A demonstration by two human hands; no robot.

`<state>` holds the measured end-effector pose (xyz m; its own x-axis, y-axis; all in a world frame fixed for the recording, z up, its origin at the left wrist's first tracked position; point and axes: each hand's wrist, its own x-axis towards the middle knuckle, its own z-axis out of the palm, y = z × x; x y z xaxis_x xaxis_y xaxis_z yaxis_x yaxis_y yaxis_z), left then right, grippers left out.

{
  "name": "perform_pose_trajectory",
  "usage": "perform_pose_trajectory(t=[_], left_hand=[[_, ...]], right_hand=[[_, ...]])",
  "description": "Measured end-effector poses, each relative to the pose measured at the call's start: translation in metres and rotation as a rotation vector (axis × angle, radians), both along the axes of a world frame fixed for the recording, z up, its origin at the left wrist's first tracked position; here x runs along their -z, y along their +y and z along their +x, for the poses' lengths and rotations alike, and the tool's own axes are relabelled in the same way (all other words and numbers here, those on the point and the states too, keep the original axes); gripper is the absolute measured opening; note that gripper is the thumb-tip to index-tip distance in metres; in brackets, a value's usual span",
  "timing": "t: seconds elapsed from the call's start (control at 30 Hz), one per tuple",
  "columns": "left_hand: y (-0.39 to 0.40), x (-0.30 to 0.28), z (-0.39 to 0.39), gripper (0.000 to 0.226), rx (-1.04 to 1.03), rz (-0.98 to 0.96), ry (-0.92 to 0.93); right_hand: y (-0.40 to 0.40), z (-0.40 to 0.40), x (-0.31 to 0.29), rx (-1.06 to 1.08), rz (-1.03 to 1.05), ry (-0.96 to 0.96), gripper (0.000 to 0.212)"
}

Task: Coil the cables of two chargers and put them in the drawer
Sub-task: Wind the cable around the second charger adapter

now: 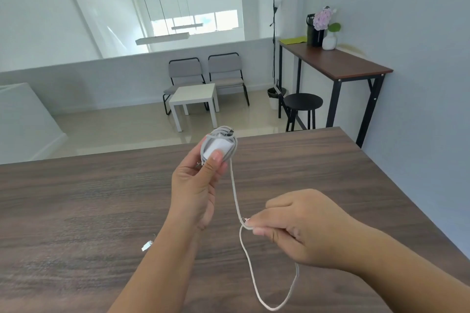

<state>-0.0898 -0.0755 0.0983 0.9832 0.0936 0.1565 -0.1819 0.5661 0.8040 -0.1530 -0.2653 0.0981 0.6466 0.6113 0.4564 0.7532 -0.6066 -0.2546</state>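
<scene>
**Charger half-wound, loose tail the risk**

Charger (216, 150), its white block ringed by grey turns of cable (235, 193), is held up above the table (76, 198) in the left hand (197, 180), thumb pressed on its face, fingers curled behind. A slack length runs down to the right hand (300, 226), which pinches it between thumb and fingertips; the rest loops below the wrist. Should that pinch ease, the wound turns would likely spring loose. The trailing loop could also snag the table edge. A small connector (147, 246) lies on the table beside the left forearm. No drawer or second charger is in view.
</scene>
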Motion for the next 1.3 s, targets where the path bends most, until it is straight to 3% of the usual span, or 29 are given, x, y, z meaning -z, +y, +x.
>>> perform_pose_trajectory(t=[0.13,0.27,0.33,0.37,0.43,0.5,0.6,0.73,1.1,1.3], left_hand=[[0.001,0.0,0.001,0.049,-0.015,0.129,-0.056],[0.002,-0.003,-0.004,0.047,-0.007,0.287,-0.138],[-0.001,-0.003,-0.01,0.049,0.003,0.402,-0.19],[-0.003,-0.002,-0.013,0.05,0.004,0.458,-0.208],[-0.006,0.0,-0.019,0.051,0.001,0.537,-0.224],[-0.008,0.002,-0.021,0.051,-0.003,0.569,-0.231],[-0.008,0.004,-0.023,0.051,-0.013,0.584,-0.239],[-0.01,0.005,-0.027,0.051,-0.032,0.58,-0.261],[-0.012,0.008,-0.028,0.063,0.041,0.51,-0.27],[-0.014,0.009,-0.028,0.044,0.142,0.421,-0.273]], right_hand=[[-0.005,0.006,0.004,0.051,-0.032,0.047,0.023],[-0.015,0.024,0.004,0.171,-0.074,0.366,0.021],[-0.02,0.029,0.0,0.217,-0.037,0.49,0.044],[-0.021,0.031,-0.002,0.216,0.077,0.502,0.053],[-0.017,0.031,-0.011,0.183,0.421,0.459,0.053],[-0.011,0.032,-0.017,0.137,0.633,0.387,0.044],[-0.001,0.034,-0.018,0.142,0.678,0.258,0.026],[0.002,0.035,-0.017,0.133,0.812,0.315,0.022],[0.003,0.029,-0.009,0.175,0.784,0.193,0.035],[-0.006,0.039,-0.002,0.07,0.691,0.183,0.04]])
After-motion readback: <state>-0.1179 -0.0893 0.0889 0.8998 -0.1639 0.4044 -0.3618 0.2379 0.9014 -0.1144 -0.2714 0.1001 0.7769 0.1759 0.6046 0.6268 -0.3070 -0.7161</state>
